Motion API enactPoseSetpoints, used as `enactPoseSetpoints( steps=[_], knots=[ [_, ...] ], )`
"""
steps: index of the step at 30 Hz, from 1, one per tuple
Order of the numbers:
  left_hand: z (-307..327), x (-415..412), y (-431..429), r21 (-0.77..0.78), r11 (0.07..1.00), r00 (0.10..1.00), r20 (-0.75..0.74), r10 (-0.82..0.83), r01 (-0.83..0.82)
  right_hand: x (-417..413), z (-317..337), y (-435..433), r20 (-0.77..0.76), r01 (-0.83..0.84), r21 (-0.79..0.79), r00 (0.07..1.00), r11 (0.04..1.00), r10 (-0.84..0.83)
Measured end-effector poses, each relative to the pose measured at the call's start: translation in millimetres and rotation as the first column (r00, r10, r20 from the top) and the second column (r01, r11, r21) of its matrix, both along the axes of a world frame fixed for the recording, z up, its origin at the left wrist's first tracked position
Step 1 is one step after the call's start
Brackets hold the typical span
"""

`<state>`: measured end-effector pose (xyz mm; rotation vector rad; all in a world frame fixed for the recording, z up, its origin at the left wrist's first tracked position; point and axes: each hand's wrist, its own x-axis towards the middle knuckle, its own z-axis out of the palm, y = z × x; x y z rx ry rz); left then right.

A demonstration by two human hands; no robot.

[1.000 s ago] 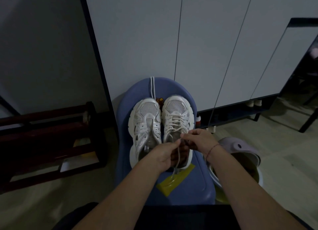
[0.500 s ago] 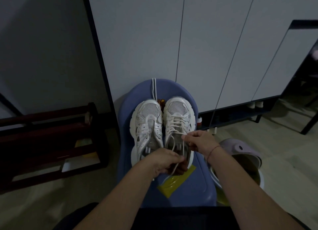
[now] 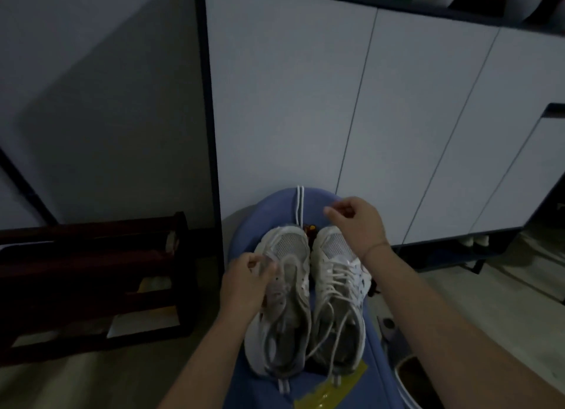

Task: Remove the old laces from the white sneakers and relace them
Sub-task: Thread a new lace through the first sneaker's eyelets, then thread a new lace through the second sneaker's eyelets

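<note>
- We see two white sneakers standing side by side on a blue stool [image 3: 269, 209], toes pointing away from the person.
- The left hand [image 3: 246, 284] rests at the outer side of the left sneaker [image 3: 290, 310]. Its fingers are curled and seem to pinch the loose lace [image 3: 282, 384] that runs down over this shoe.
- The right hand [image 3: 359, 225] is raised over the toe of the right sneaker [image 3: 336, 246]. Thumb and forefinger are close together, but the blur hides whether they hold anything.
- The right sneaker lace [image 3: 336, 281] is still crossed through the eyelets, and its ends trail past the heel.
- A spare pair of laces [image 3: 299, 206] lies over the far edge of the stool.
- A yellow strip [image 3: 331, 390] lies on the stool below the heels.
- A dark wooden rack [image 3: 91, 286] stands to the left and a white cabinet [image 3: 290, 102] behind.
</note>
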<state>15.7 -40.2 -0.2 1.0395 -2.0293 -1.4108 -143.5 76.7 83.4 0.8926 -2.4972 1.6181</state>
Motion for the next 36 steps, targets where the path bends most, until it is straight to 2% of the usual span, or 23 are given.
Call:
enactPoseSetpoints(
  steps=[8, 12, 17, 19, 21, 25, 28, 32, 34, 35, 36],
  knots=[
    [-14, -22, -13, 0.025, 0.999, 0.997, 0.066, -0.043, 0.041, -14, -15, -77, -0.081, 0.127, 0.318, 0.991, 0.94, -0.107],
    [-18, -23, -16, 0.056, 0.998, 0.999, 0.025, -0.035, 0.033, -11, -24, -88, -0.077, 0.204, 0.284, 0.979, 0.937, -0.189],
    [-17, -23, -17, 0.084, 0.996, 0.999, -0.003, -0.033, 0.033, -15, -24, -90, -0.04, 0.139, 0.23, 0.99, 0.963, -0.133],
    [-15, -22, -16, 0.098, 0.995, 0.999, -0.019, -0.028, 0.029, -18, -24, -87, 0.026, 0.088, 0.147, 0.995, 0.985, -0.092],
    [-13, -22, -15, 0.11, 0.993, 0.999, -0.021, -0.031, 0.033, -23, -20, -83, 0.141, 0.058, -0.009, 0.988, 0.998, -0.056],
    [-7, -21, -13, 0.098, 0.995, 0.999, -0.035, -0.018, 0.022, -31, 15, -66, 0.221, 0.064, -0.202, 0.975, 0.977, -0.018],
    [-7, -24, -13, 0.116, 0.993, 0.999, -0.034, -0.004, 0.008, -31, 57, -51, 0.349, 0.001, -0.432, 0.922, 0.902, 0.166],
    [8, -24, -2, 0.124, 0.992, 0.977, -0.211, -0.004, 0.031, -15, 113, -26, 0.406, -0.036, -0.678, 0.814, 0.734, 0.415],
    [26, -24, 11, 0.231, 0.969, 0.962, -0.271, -0.018, 0.084, 5, 129, -11, 0.419, -0.034, -0.744, 0.754, 0.667, 0.506],
    [36, -25, 18, 0.365, 0.917, 0.95, -0.309, -0.043, 0.16, 19, 132, -3, 0.43, -0.038, -0.749, 0.732, 0.662, 0.528],
    [44, -27, 25, 0.509, 0.821, 0.933, -0.351, -0.075, 0.257, 33, 130, 5, 0.447, -0.046, -0.733, 0.719, 0.678, 0.532]
  ],
)
